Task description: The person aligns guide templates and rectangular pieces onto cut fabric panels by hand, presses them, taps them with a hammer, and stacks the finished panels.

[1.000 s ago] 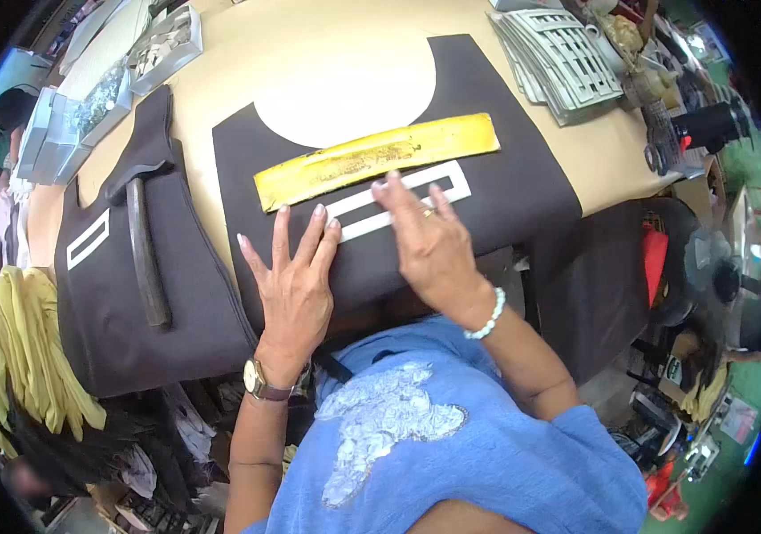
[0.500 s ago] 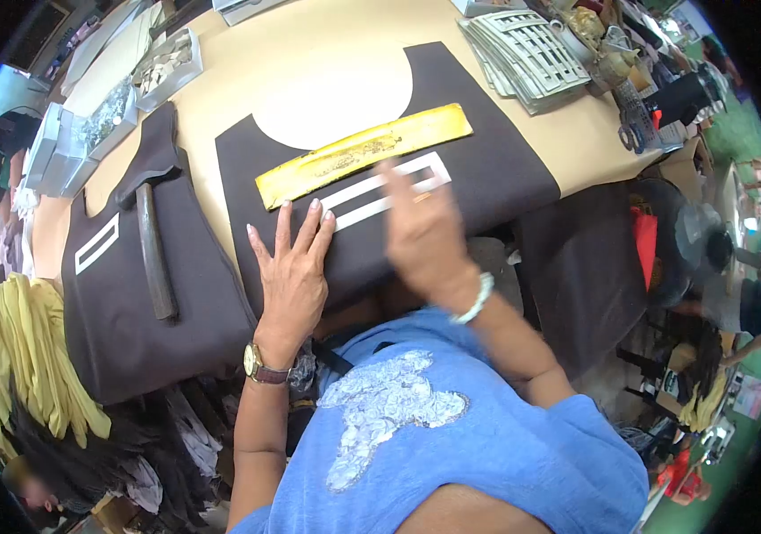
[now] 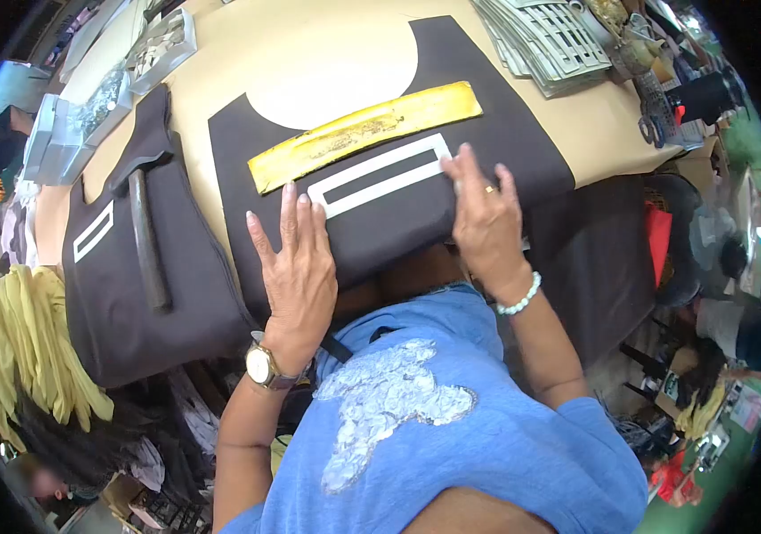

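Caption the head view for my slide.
Left hand and right hand at opposite ends of a white rectangular frame on dark fabric, beside a yellow strip.

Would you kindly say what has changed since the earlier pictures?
The right hand has moved rightward from over the white frame to its right end. The left hand stays by the frame's left end; the yellow strip and hammer lie as before.

A broad, smooth tan-topped table (image 3: 211, 53) fills a cluttered room with a green floor (image 3: 723, 472) at right.
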### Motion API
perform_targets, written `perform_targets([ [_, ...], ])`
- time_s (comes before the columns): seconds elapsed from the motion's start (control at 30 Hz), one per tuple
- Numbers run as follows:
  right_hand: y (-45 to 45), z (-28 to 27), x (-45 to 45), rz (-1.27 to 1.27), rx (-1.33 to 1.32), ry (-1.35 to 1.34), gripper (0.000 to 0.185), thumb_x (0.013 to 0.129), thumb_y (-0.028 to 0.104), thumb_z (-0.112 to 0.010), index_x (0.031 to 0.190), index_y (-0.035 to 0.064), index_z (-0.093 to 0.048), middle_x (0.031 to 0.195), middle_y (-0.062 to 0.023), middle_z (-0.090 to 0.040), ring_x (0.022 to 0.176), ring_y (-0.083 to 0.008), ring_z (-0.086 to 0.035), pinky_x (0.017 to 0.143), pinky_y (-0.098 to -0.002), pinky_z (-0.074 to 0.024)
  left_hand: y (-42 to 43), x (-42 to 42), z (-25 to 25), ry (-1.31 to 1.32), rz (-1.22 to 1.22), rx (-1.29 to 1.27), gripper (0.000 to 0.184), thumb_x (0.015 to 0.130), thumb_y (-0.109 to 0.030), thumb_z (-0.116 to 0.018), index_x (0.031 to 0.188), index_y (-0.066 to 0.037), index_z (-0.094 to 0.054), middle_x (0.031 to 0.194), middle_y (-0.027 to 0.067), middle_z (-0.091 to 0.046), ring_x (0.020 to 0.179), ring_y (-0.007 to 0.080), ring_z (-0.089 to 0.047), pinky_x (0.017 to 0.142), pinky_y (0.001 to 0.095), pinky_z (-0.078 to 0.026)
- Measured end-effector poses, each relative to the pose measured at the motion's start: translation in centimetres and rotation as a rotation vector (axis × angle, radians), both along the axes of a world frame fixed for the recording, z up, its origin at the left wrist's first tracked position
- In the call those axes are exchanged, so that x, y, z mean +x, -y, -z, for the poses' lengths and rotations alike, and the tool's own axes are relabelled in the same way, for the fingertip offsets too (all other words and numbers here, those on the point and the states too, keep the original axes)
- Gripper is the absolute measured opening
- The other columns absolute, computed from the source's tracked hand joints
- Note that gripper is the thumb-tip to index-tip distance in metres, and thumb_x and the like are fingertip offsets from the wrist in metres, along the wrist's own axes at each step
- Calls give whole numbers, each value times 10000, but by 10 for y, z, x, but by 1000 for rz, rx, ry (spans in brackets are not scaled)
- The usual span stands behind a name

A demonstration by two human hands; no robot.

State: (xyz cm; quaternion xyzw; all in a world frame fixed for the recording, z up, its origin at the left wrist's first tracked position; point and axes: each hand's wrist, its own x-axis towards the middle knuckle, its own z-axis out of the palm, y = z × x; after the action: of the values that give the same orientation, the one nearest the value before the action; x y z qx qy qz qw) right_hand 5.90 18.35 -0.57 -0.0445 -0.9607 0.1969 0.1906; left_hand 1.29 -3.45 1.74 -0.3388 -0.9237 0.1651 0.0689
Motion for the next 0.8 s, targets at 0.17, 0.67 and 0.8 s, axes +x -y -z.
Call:
perform_targets([
  [0.17,-14,-9,-7,11,209,11,386,890,78,-477,1242,-78,-450,1001,-86,-681,1043,-216,-613,975,-586,-316,11,-3,-5,85,-63,157,452,781,-19,-502,1232,-37,-534,1286,122,-493,1347,313,-274,1064,632,-115],
  [0.67,-10,0,-232,8,315,33,453,906,289,-480,1329,127,-448,1433,-170,-308,1330,-358,-255,1060,-588,-172,17,-22,33,49,-537,809,559,934,-257,-473,1389,13,-294,1389,349,-264,1313,485,-227,1069,484,-256],
  [0.8,-43,-10,-177,233,325,12,358,872,296,-520,1077,7,-572,1131,-179,-547,1032,-334,-520,889,-472,-393,15,-22,31,40,-484,820,467,918,-202,-493,1305,49,-421,1350,301,-372,1282,466,-304,1049,485,-290],
])
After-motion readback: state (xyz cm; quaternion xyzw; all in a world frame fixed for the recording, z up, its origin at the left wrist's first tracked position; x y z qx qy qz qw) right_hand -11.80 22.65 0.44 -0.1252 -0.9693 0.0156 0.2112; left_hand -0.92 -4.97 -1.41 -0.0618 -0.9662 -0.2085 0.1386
